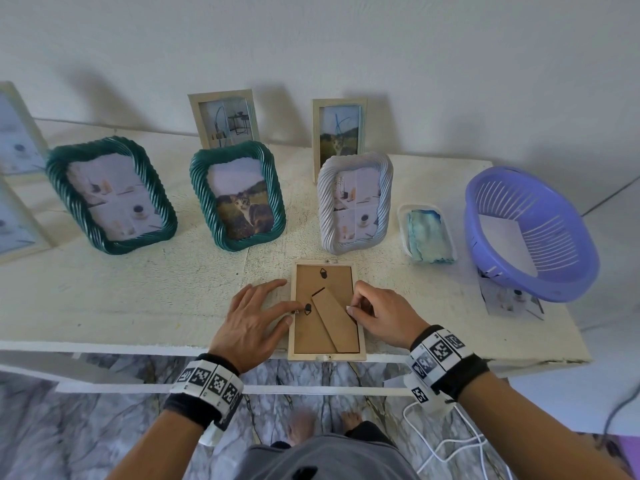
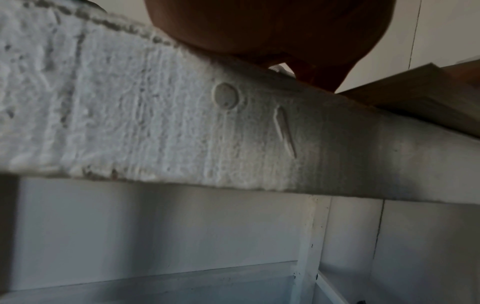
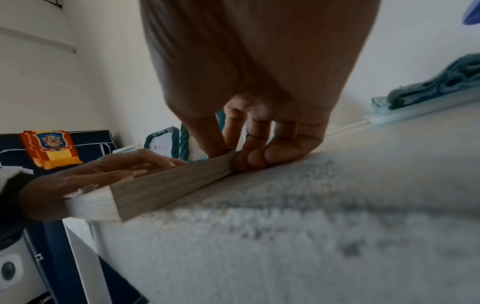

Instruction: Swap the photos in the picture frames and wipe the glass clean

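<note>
Wood-framed picture frame is lying face down at the shelf's front edge, its backing being worked loose.
Right hand is pinching at the frame's right edge; left hand is resting flat-fingered on its left side. Swapping looks barely begun, wiping undone. Right of the frame, a tray is holding a blue cloth, and a purple basket a loose photo.

teal ribbed frames, lilac basket
</note>
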`<state>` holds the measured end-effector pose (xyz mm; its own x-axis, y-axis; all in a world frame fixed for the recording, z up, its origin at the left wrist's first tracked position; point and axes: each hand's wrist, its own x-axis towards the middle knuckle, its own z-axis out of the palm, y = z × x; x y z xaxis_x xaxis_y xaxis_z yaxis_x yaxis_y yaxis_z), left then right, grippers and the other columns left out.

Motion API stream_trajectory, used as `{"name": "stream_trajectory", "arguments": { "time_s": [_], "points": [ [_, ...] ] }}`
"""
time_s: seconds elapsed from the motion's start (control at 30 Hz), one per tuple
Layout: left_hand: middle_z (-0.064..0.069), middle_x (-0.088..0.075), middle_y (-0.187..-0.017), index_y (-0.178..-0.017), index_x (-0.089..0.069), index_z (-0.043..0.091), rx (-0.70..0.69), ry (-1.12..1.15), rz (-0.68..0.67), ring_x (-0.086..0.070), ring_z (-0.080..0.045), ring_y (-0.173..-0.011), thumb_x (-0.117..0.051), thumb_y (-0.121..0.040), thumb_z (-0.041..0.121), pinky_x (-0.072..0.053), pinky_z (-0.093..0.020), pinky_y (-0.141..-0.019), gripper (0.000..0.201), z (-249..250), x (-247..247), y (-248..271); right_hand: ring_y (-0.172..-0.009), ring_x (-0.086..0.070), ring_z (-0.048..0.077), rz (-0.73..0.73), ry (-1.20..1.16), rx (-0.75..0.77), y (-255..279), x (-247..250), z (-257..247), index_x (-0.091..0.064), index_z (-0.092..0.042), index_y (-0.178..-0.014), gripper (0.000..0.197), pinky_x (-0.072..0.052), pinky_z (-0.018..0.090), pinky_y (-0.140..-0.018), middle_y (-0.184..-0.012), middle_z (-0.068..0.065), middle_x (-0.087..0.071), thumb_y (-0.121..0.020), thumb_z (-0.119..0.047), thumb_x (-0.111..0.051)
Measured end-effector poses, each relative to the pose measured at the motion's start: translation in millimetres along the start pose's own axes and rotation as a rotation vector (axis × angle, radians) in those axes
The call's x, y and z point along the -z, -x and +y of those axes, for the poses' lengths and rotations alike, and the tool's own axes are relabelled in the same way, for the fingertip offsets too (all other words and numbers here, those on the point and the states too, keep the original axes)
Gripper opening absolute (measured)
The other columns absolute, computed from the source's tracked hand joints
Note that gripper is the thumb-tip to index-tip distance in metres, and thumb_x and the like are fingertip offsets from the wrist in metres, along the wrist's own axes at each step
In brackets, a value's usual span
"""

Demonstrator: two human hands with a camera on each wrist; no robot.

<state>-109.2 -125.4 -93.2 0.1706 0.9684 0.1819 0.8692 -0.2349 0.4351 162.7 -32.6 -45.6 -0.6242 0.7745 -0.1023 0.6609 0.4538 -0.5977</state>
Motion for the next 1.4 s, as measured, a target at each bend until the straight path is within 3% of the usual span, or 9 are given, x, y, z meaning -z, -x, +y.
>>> {"name": "stream_trajectory", "arguments": {
  "time_s": [0.17, 0.33, 0.43, 0.67, 0.9, 1.1, 1.27, 1.33, 1.4],
  "points": [
    [0.001, -0.044, -0.146, -0.124, -0.058, 0.041, -0.005, 0.006, 0.0, -0.045, -0.02, -0.13, -0.039, -0.098, 0.047, -0.027, -0.045, -0.115, 0.032, -0.6, 0.6, 0.4, -0.065, -0.054, 0.009, -0.058, 0.1, -0.019, -3.9, 8.0, -8.6, -0.05, -0.024, -0.095, 0.012, -0.05, 0.038, -0.06, -0.072, -0.01, -0.055, -0.091, -0.032, -0.058],
    [0.004, -0.048, -0.144, -0.14, -0.048, 0.03, 0.014, 0.009, 0.046, -0.047, -0.016, -0.128, -0.041, -0.096, 0.049, -0.031, -0.042, -0.113, 0.048, 2.8, 1.2, -0.3, -0.097, -0.049, 0.019, 0.062, 0.291, -0.049, -27.2, 14.0, -27.4, -0.044, -0.02, -0.132, 0.042, -0.049, 0.031, -0.073, -0.111, 0.001, -0.05, -0.09, -0.025, -0.051],
    [0.004, -0.049, -0.143, -0.142, -0.047, 0.027, 0.01, 0.002, 0.052, -0.047, -0.016, -0.127, -0.041, -0.096, 0.05, -0.032, -0.042, -0.112, 0.051, 2.7, 1.5, 0.0, -0.107, -0.045, 0.023, 0.027, 0.316, -0.07, -41.1, 11.7, -33.5, -0.033, -0.018, -0.146, 0.056, -0.049, 0.031, -0.081, -0.122, 0.006, -0.046, -0.092, -0.023, -0.049],
    [0.005, -0.049, -0.142, -0.142, -0.048, 0.028, 0.008, 0.003, 0.05, -0.048, -0.016, -0.126, -0.041, -0.096, 0.051, -0.032, -0.041, -0.111, 0.052, 2.0, 2.0, -0.8, -0.111, -0.041, 0.027, 0.016, 0.276, -0.141, -46.0, 5.2, -32.1, -0.042, -0.014, -0.136, 0.047, -0.043, 0.031, -0.09, -0.124, 0.01, -0.043, -0.09, -0.018, -0.051],
    [0.004, -0.051, -0.14, -0.141, -0.051, 0.028, 0.002, 0.012, 0.076, -0.049, -0.016, -0.126, -0.044, -0.095, 0.05, -0.035, -0.041, -0.109, 0.051, 2.4, 1.1, -1.6, -0.11, -0.035, 0.021, -0.025, 0.03, -0.208, -38.2, 8.1, -24.6, -0.049, -0.025, -0.138, 0.047, -0.028, 0.026, -0.094, -0.112, -0.002, -0.037, -0.092, -0.014, -0.049],
    [0.005, -0.052, -0.14, -0.141, -0.051, 0.028, -0.006, 0.005, 0.081, -0.049, -0.016, -0.126, -0.044, -0.096, 0.05, -0.035, -0.041, -0.108, 0.051, 1.8, 1.4, -1.1, -0.112, -0.035, 0.021, -0.04, -0.047, -0.208, -34.7, 8.8, -23.9, -0.054, -0.031, -0.138, 0.048, -0.03, 0.028, -0.102, -0.119, 0.001, -0.041, -0.095, -0.012, -0.045],
    [0.004, -0.052, -0.14, -0.14, -0.052, 0.027, -0.008, 0.009, 0.081, -0.049, -0.016, -0.126, -0.043, -0.096, 0.049, -0.035, -0.043, -0.109, 0.051, 2.8, 2.0, -1.6, -0.124, -0.033, 0.021, 0.012, 0.043, -0.127, -15.6, 7.3, -32.3, -0.036, -0.031, -0.148, 0.058, -0.038, 0.046, -0.107, -0.136, 0.002, -0.036, -0.094, -0.036, -0.054],
    [0.005, -0.052, -0.14, -0.14, -0.051, 0.027, -0.002, 0.011, 0.079, -0.049, -0.016, -0.127, -0.044, -0.096, 0.049, -0.034, -0.044, -0.111, 0.05, 2.6, 2.0, -1.8, -0.141, -0.02, 0.024, -0.048, 0.059, -0.119, 1.7, -1.0, -39.6, -0.019, -0.04, -0.151, 0.077, -0.031, 0.05, -0.114, -0.156, 0.003, -0.016, -0.087, -0.056, -0.058],
    [0.004, -0.052, -0.14, -0.14, -0.052, 0.027, -0.002, 0.006, 0.071, -0.049, -0.017, -0.126, -0.044, -0.096, 0.049, -0.035, -0.044, -0.109, 0.051, 2.8, 2.4, -1.7, -0.149, 0.003, 0.022, -0.153, 0.064, -0.124, 17.7, -11.9, -46.2, -0.002, -0.049, -0.151, 0.097, -0.021, 0.05, -0.117, -0.163, 0.004, 0.006, -0.077, -0.07, -0.062]
  ]
}}
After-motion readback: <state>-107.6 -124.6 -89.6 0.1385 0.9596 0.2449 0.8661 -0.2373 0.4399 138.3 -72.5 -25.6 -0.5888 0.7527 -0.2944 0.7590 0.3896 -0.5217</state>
